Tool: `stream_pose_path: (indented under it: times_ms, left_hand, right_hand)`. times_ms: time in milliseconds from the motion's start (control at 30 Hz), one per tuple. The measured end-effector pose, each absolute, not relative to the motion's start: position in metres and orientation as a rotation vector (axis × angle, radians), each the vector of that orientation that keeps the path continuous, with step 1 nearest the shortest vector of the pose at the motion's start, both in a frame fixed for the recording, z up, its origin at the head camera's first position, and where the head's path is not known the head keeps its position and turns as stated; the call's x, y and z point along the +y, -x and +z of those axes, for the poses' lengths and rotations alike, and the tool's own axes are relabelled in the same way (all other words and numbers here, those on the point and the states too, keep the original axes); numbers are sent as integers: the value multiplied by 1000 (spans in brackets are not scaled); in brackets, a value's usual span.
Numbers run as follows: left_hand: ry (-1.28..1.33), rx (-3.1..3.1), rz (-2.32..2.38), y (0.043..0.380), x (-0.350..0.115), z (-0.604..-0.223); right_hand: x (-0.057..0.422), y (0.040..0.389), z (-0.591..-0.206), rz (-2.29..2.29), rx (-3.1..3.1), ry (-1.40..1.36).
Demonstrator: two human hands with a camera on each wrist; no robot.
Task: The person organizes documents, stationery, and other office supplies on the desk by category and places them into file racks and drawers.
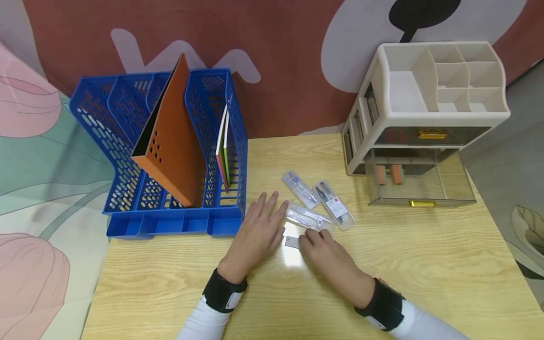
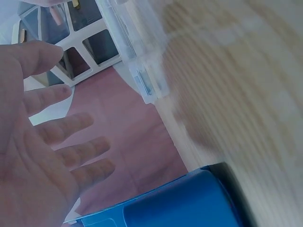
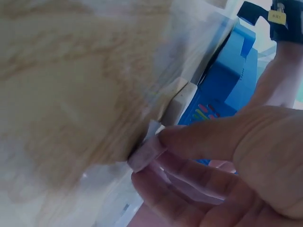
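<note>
My right hand (image 1: 329,259) pinches a small grey rectangular block (image 1: 292,242), eraser-like in size, just above or on the table. In the right wrist view, thumb and fingers grip this pale block (image 3: 147,153) at its side; its exact kind is unclear. My left hand (image 1: 257,231) lies to the left with fingers spread and holds nothing. Its fingertips are near a clear plastic case (image 1: 308,217) with pale tools inside. Behind that lie a clear case with blue parts (image 1: 299,190) and a clear case holding a compass (image 1: 333,204).
A blue file rack (image 1: 170,224) with an orange folder (image 1: 174,146) and thin booklets (image 1: 223,148) stands at left. At right stands a white desk organizer (image 1: 391,101). Its clear lower drawer (image 1: 429,191) is pulled out, with two orange-and-green erasers (image 1: 397,174) inside.
</note>
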State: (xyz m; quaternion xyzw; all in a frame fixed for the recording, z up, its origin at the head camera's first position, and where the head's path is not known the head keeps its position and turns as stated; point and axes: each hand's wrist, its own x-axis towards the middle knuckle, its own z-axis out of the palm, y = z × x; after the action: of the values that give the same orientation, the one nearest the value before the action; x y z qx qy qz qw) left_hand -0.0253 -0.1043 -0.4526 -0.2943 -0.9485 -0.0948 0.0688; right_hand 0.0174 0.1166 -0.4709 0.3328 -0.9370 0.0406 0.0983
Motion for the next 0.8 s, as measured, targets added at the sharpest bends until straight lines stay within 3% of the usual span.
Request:
stream_pose_path:
  times_ms: [433,800]
  left_hand:
    - [906,-2865,-250,23,-106,-455]
    - [990,-2928,-260,13,-110,-460]
  right_hand:
    - [140,-15,-453,432,-2819,-950]
    - [174,-7,-402,653,-2571,-872]
